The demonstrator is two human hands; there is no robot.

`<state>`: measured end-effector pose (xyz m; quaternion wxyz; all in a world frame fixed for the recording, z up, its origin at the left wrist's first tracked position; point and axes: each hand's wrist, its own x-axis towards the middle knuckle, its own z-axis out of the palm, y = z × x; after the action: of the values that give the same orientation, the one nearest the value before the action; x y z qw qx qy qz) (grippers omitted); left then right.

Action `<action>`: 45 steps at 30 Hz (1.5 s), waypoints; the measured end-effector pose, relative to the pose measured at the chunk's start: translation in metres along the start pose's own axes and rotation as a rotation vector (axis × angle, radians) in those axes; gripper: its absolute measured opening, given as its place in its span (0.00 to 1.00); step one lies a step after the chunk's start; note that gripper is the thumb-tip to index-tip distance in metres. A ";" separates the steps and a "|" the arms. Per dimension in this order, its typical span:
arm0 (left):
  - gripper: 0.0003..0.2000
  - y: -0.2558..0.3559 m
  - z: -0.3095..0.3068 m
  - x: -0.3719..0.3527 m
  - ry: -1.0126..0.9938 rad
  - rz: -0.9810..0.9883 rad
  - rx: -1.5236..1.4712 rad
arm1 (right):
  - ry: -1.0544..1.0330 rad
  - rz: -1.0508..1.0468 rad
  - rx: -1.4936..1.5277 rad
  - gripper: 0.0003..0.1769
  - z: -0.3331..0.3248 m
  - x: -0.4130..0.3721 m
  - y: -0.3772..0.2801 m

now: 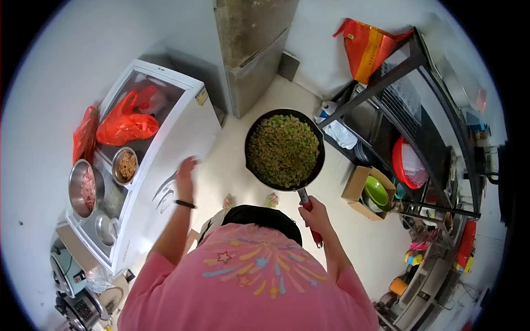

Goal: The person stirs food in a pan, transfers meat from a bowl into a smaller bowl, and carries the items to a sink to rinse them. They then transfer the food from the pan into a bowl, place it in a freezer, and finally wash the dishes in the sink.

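Note:
My right hand (313, 214) is wrapped round the red handle of a black frying pan (319, 164), holding it out in front of me above the floor. Finely chopped green and brown food (284, 150) fills the pan in a thick layer. My left hand (186, 172), a dark band at its wrist, hangs in the air beside the white chest freezer (190, 118) with nothing in it; its fingers are loosely bent and apart. On the freezer stand a steel bowl (76, 190) of pink minced meat (88, 188) and a smaller bowl (116, 165) of brown crumbly food (127, 166).
Red plastic bags (128, 121) lie on the freezer's glass top, with another metal bowl (104, 229) nearer me. A black metal rack (381, 83) lines the right wall. Below it sits a cardboard box (352, 190) holding a green bowl (376, 190). A tall fridge-like cabinet (256, 83) stands ahead.

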<state>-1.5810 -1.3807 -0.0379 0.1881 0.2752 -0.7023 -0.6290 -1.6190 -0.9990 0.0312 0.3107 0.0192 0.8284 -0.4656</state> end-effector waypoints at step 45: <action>0.17 -0.098 -0.101 -0.068 -0.129 -0.832 -0.354 | 0.056 0.199 0.060 0.11 0.048 -0.080 0.021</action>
<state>-1.4520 -1.4227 -0.1154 -0.0807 0.4578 -0.4240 -0.7772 -1.5241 -1.0041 0.0401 0.3312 0.1238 0.8165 -0.4564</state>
